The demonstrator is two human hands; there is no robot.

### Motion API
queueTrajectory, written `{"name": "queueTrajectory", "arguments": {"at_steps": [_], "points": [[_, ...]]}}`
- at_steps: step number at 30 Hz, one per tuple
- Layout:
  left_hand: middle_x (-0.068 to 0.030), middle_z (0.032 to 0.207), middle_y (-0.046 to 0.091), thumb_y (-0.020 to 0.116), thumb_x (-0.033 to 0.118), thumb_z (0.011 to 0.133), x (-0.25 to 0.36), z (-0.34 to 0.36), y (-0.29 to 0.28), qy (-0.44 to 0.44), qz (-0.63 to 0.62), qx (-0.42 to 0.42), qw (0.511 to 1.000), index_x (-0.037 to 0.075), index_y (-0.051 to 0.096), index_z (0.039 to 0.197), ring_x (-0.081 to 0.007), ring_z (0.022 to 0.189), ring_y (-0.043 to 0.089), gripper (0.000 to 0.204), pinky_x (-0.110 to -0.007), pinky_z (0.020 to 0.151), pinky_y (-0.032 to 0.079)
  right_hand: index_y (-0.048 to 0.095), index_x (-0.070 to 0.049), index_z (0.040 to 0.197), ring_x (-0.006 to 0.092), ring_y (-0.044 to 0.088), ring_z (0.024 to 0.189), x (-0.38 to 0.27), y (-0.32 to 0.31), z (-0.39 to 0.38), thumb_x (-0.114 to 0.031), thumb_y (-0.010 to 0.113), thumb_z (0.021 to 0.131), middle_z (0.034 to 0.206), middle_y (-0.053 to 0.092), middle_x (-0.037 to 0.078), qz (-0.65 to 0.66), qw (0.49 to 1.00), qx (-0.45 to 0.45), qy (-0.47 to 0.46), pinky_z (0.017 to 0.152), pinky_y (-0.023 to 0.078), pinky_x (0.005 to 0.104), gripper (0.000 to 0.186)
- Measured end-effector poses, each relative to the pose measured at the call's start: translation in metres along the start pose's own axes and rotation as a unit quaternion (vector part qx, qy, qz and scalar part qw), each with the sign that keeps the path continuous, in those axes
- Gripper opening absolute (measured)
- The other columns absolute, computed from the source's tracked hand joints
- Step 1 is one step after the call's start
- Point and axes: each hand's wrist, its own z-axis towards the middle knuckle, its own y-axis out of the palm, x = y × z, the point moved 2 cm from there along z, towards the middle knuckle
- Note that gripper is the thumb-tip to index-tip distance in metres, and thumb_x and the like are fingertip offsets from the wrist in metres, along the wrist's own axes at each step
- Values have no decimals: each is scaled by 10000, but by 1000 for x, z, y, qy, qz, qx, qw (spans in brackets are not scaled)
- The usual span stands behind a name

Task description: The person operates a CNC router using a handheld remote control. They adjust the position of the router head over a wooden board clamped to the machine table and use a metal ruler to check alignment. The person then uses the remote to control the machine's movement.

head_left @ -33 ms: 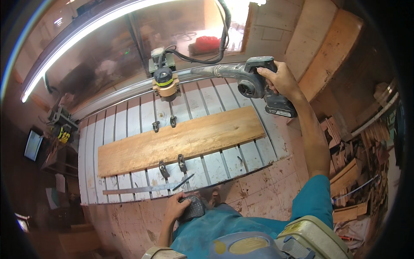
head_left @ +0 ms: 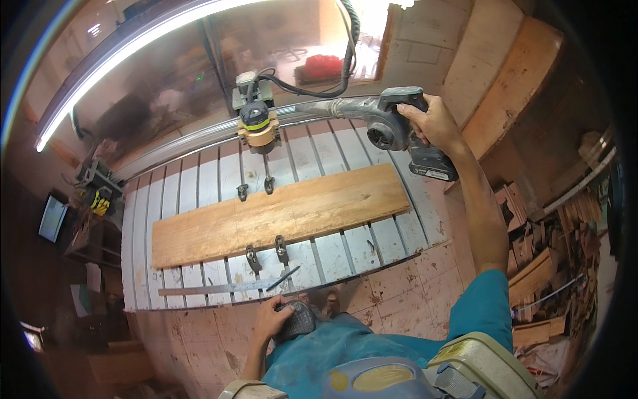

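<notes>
I had the right hand (head_left: 432, 123) wrapped around the blower (head_left: 387, 126) by the surface's (head_left: 332, 256) far right corner — nozzle (head_left: 335, 108) pointing left, toward the spindle (head_left: 258, 130). The left hand (head_left: 271, 320) gripped a dark handset (head_left: 299, 322) just off the near edge. The board (head_left: 286, 213) lay across the surface, between pairs of clamps (head_left: 280, 251).

A lit screen (head_left: 52, 218) stands at left, wood scraps (head_left: 535, 274) piled at right.
</notes>
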Motion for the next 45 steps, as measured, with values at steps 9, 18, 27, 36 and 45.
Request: {"name": "queueTrajectory", "arguments": {"at_steps": [9, 18, 27, 36, 45], "points": [[-130, 765, 634, 718, 351, 772, -26, -35, 21, -23, -32, 66, 997, 14, 657, 894, -233, 733, 597, 364, -368, 695, 471, 666, 4, 921, 61, 456, 438, 6, 8, 2, -232, 680, 946, 565, 510, -24, 43, 998, -31, -18, 403, 363, 262, 238], [-163, 837, 673, 711, 400, 793, -41, -59, 28, -43, -21, 96, 994, 41, 677, 941, -286, 803, 651, 389, -391, 744, 493, 668, -22, 917, 58, 433, 436, 6, 12, -6, -260, 675, 958, 561, 475, -38, 52, 998, -30, -25, 408, 358, 249, 241], [-157, 893, 704, 707, 452, 772, -44, -75, -10, -83, -16, 134, 987, 62, 702, 969, -306, 870, 676, 437, -405, 787, 504, 614, -48, 799, 43, 414, 438, -52, -16, -62, -226, 667, 951, 536, 456, -41, 99, 990, 8, -105, 426, 312, 241, 240], [-164, 912, 716, 708, 461, 765, -92, -64, -92, -22, -19, 113, 993, 78, 711, 972, -325, 897, 692, 435, -423, 820, 513, 704, 22, 1001, 77, 539, 541, -165, 121, -84, -178, 698, 923, 703, 644, 36, -9, 994, -48, -97, 512, 404, 258, 215], [-157, 910, 717, 715, 423, 774, -199, -115, -220, -41, -44, 167, 984, 78, 723, 992, -328, 895, 692, 409, -414, 813, 517, 719, -13, 1145, 229, 712, 877, -244, 321, -2, -219, 652, 928, 980, 757, 146, -100, 974, -65, -191, 834, 524, 356, 306]]}}
